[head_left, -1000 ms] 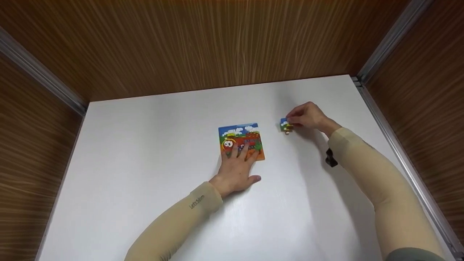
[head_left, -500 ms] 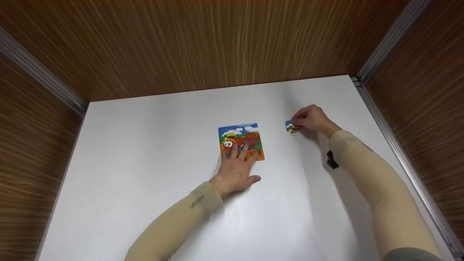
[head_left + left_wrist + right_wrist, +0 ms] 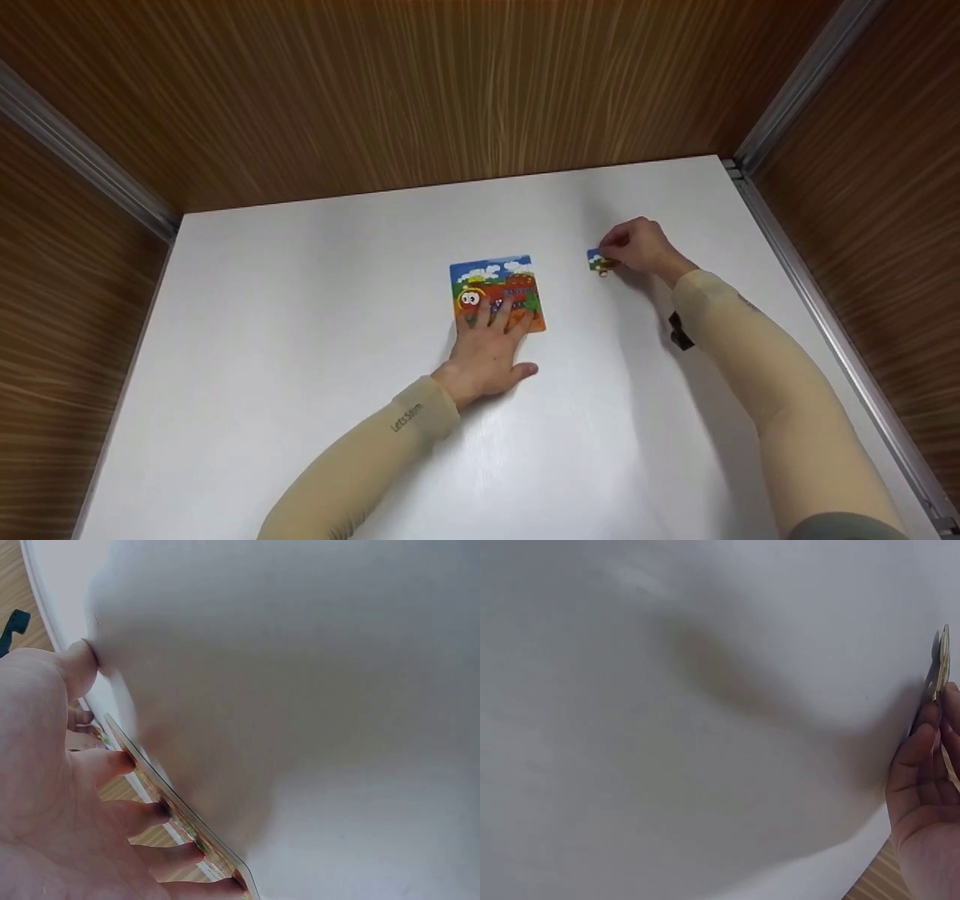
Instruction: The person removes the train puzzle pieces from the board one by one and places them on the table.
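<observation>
**Two-handed work: one side braces, the other pinches**

The picture board lies flat on the white bench, train scene uppermost; the left grip is spread, its straight fingers resting on the board's near half and grasping nothing, its thumb extended clear of the board; the right grip is closed to a pinch, thumb and fingertips on a small picture piece, which is apart from the board, to its right and level with its upper part; whether the pinch holds a single layer or several, and whether the piece touches the bench, cannot be told; for sound handling, the pinch is best confined to the edge, leaving the printed face readable; pressure should be light, since so thin a piece would probably slip or flip if squeezed unevenly; the flat fingers serve well as a brace, provided they press evenly downward, as a sideways push would likely slide the board.
</observation>
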### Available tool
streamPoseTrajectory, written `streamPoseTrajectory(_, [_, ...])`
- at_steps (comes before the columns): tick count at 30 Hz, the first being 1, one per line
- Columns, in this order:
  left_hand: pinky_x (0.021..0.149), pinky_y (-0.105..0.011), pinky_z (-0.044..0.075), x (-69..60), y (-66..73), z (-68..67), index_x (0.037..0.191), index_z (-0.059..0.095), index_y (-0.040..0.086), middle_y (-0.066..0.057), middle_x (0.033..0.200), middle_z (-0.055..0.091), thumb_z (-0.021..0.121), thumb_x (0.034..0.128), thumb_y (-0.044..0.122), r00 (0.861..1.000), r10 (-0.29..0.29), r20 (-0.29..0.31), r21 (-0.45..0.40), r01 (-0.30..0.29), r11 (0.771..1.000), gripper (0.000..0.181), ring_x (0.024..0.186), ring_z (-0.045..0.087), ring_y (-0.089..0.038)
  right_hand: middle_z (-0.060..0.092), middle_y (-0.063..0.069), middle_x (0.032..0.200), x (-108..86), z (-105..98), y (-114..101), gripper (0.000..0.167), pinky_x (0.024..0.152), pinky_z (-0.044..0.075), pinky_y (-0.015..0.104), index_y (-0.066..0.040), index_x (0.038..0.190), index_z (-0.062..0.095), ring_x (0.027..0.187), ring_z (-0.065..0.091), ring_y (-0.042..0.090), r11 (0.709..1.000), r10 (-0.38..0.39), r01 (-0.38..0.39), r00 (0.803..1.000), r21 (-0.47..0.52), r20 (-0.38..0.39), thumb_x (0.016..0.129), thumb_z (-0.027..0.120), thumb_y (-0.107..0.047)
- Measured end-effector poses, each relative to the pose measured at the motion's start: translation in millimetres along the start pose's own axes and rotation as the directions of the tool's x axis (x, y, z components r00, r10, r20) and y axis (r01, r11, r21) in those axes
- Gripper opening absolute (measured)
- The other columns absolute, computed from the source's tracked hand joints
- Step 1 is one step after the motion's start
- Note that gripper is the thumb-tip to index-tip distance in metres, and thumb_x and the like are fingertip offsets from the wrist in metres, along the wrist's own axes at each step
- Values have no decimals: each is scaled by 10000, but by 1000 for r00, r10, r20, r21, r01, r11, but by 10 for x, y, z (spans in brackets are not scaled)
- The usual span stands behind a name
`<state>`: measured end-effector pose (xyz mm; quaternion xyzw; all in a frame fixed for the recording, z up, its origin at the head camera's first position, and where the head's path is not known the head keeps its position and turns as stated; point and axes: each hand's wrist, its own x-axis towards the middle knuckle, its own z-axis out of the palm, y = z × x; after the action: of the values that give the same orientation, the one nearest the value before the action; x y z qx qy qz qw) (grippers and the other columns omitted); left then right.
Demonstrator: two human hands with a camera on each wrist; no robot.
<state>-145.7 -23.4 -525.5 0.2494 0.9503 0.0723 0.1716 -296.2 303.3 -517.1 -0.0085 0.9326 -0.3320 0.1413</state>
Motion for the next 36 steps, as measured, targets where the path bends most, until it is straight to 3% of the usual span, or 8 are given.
streamPoseTrajectory(7, [1301, -873, 218, 10, -15, 4, 1808, 261, 299, -150, 1909, 171, 564, 1086, 696, 1000, 2, -5, 8, -2, 1000, 878, 1747, 146, -558, 827, 207, 1149, 13, 14, 1, 199, 759, 522, 214, -12, 1169, 844, 966, 711, 208, 999, -47, 46, 999, -24, -27, 1066, 751, -154])
streamPoseTrajectory(18, [1313, -862, 208, 13, -25, 2, 1811, 247, 302, -141, 1915, 142, 557, 1085, 712, 1000, -8, -2, 10, 8, 1000, 890, 1755, 121, -544, 799, 209, 1181, 41, 48, -31, 202, 792, 520, 238, -11, 1197, 832, 1037, 684, 268, 998, -44, 43, 998, -46, -36, 1070, 751, -146])
streamPoseTrajectory(24, [1329, -847, 190, 25, 0, 7, 1814, 228, 309, -131, 1918, 125, 558, 1085, 714, 1000, -17, 6, -1, 18, 1000, 897, 1762, 98, -530, 811, 219, 1163, 25, 66, -84, 196, 848, 563, 324, -7, 1179, 835, 1039, 704, 303, 993, -86, 80, 994, -84, -72, 1068, 729, -129])
streamPoseTrajectory(29, [1334, -843, 183, 33, 18, 0, 1813, 232, 316, -126, 1919, 119, 559, 1083, 719, 1000, -21, 10, -11, 21, 1000, 895, 1763, 95, -526, 824, 212, 1150, 11, 103, -250, 186, 872, 567, 382, -19, 1147, 843, 1049, 725, 325, 985, -155, 144, 980, -99, -125, 1068, 734, -148])
streamPoseTrajectory(36, [1321, -850, 211, 44, 22, -5, 1811, 240, 315, -133, 1917, 137, 548, 1082, 724, 1000, -16, 8, 20, 15, 1000, 891, 1759, 124, -532, 832, 198, 1123, 49, 214, -626, 187, 751, 510, 256, -20, 1138, 848, 962, 732, 302, 966, -253, 245, 963, -86, -88, 1039, 780, -163])
